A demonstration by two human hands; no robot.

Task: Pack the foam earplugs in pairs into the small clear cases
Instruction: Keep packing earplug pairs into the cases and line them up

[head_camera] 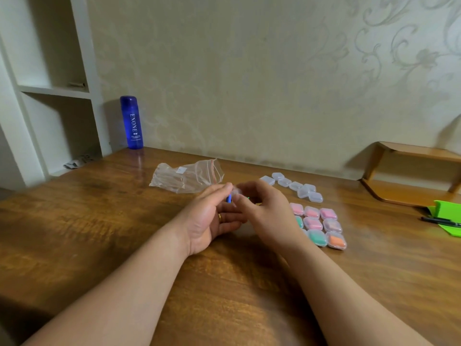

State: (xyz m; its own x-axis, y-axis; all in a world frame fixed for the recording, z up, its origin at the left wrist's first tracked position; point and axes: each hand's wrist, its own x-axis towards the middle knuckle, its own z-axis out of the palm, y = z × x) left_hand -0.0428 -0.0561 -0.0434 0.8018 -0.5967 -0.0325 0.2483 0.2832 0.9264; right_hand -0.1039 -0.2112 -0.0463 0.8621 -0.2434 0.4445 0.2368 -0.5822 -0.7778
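Observation:
My left hand (212, 216) and my right hand (264, 213) meet over the middle of the wooden table (99, 221). Between their fingertips sits a small clear case (234, 194), with a blue earplug (228, 199) showing at it. Both hands pinch the case; whether its lid is up is hidden by the fingers. To the right lie several filled cases (321, 227) in rows, holding pink, green and orange plugs. Behind them is a cluster of several empty clear cases (296, 187).
A crumpled clear zip bag (187, 177) lies behind the hands. A blue bottle (131, 122) stands at the back left by a white shelf unit (55, 91). At the right are a wooden rack (411, 171), a green holder (446, 213) and a black pen (439, 221).

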